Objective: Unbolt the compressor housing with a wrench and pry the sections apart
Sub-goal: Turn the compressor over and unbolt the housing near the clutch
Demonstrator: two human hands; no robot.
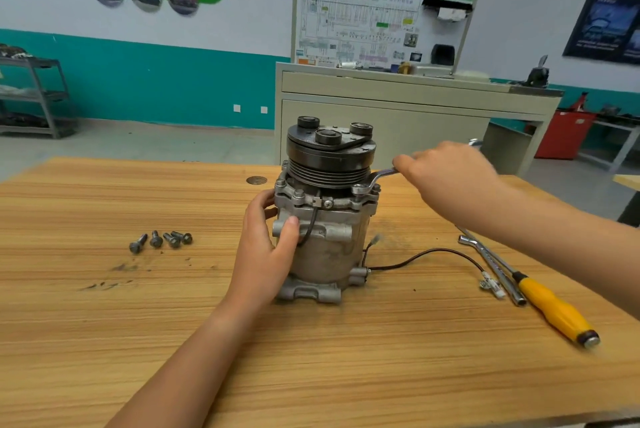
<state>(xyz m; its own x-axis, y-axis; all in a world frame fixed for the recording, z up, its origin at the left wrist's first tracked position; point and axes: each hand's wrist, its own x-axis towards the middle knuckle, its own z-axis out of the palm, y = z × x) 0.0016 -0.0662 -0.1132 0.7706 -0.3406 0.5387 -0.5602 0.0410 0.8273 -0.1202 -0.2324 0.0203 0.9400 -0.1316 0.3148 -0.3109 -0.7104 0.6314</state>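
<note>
Compressor (325, 237): upright in the middle of the bench (104, 323), long axis straight up and down, black pulley (329, 157) on top, mounting feet flat on the wood.
Loose bolts (161, 240): four, lying in a short row well off to the left of the housing.
Left grip (266, 247): clamped on the compressor's left flank, fingers wrapped round the far side, thumb pressed on the front just under the upper flange.
Wrench (375, 178): ring end sits over a bolt on the right of the upper flange, and the shaft runs up and out to the right.
Right grip (450, 178): closed round the wrench shaft, back of the hand up, a touch blurred.
Wire (433, 251): dark lead arcs from the housing's lower right to a white plug (491, 285) on the wood.
Socket bar (491, 261): chrome, lying diagonally, near end just beside the plug.
Screwdriver (554, 309): yellow handle toward the near right, blade pointing away alongside the bar.
Room: bare wood in front of the housing and between bolts and left grip. The far edge runs behind the compressor, and the right edge is close to the screwdriver.
</note>
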